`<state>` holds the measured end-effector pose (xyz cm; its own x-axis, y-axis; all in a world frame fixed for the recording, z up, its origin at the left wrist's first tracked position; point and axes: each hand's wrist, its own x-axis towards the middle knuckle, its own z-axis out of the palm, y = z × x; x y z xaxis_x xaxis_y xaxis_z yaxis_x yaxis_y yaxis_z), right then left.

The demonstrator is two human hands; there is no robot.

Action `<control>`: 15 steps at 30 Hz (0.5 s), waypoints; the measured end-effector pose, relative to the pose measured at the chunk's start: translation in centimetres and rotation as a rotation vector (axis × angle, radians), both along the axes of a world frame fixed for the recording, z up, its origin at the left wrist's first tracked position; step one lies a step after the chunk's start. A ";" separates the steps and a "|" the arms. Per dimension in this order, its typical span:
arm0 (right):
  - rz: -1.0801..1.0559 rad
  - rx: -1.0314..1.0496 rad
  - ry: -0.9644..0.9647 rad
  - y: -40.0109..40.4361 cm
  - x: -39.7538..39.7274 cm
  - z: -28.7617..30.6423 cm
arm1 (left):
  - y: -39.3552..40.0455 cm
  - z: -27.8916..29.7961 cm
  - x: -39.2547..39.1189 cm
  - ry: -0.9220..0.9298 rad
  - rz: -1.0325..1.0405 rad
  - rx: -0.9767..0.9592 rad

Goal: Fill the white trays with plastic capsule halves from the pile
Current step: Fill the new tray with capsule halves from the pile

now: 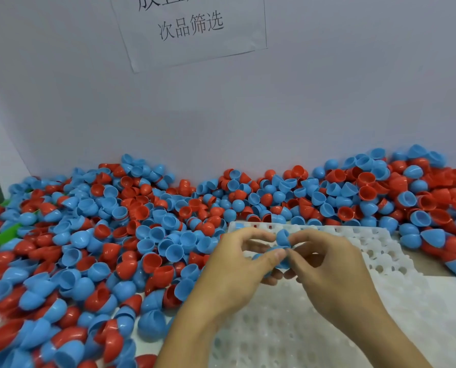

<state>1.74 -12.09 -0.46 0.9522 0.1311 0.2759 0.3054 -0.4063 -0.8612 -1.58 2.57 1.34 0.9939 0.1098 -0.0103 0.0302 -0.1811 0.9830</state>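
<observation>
Head view: both hands meet above the white tray [327, 301], working a cluster of blue halves [283, 239]. The left hand [237, 266] curls its fingers round the lower halves, thumb pressing on top; the right hand [325, 261] pinches the uppermost blue half between thumb and fingertips. The step in hand looks like pulling nested halves apart before seating them. The tray's pockets appear empty. The pile [115, 235] of red and blue halves lies left and behind, touching the tray's far edge. Next, I judge, a freed half must be lowered into a pocket.

Pale wall [327, 88] with paper notice [192, 30]
</observation>
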 end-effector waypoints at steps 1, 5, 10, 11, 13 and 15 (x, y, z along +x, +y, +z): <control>-0.013 0.007 -0.010 0.0 0.0 0.0 | 0.2 0.0 0.0 -0.010 0.024 -0.041; -0.072 0.116 0.011 -0.5 0.5 0.2 | 1.0 0.2 0.0 -0.076 0.226 -0.181; 0.007 0.204 0.095 -0.8 0.4 0.4 | 2.3 0.5 0.3 -0.182 0.553 -0.230; 0.024 0.202 0.105 -0.7 0.3 0.5 | 2.5 0.6 0.2 -0.195 0.575 -0.256; 0.056 0.177 0.111 -0.5 0.2 0.5 | 2.7 0.7 0.1 -0.185 0.551 -0.269; 0.089 0.105 0.102 -0.4 0.1 0.4 | 2.5 0.7 0.1 -0.145 0.482 -0.177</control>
